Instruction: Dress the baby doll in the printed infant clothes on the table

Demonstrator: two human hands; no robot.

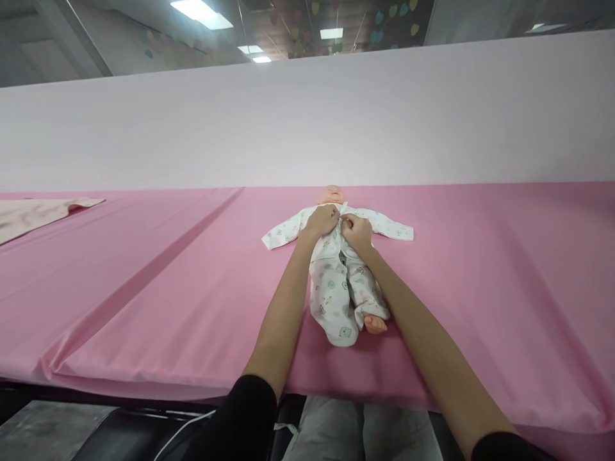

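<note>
A baby doll (pixel 332 194) lies on its back on the pink-covered table, dressed in a white printed baby romper (pixel 331 291). The romper's sleeves spread out to both sides, and its front gapes down the middle and between the legs. One bare doll foot (pixel 375 324) pokes out of the right leg; the left leg's end covers the other foot. My left hand (pixel 323 221) is closed on the romper's front at the chest. Beside it, my right hand (pixel 356 230) pinches the opposite edge of the front opening. Whatever fastening lies between my fingertips is too small to make out.
A pale cloth (pixel 38 214) lies at the table's far left. The pink sheet (pixel 168 307) has raised folds on both sides. A white partition (pixel 307 128) stands along the back edge, with glass above it. A white cable (pixel 185 429) hangs below the front edge.
</note>
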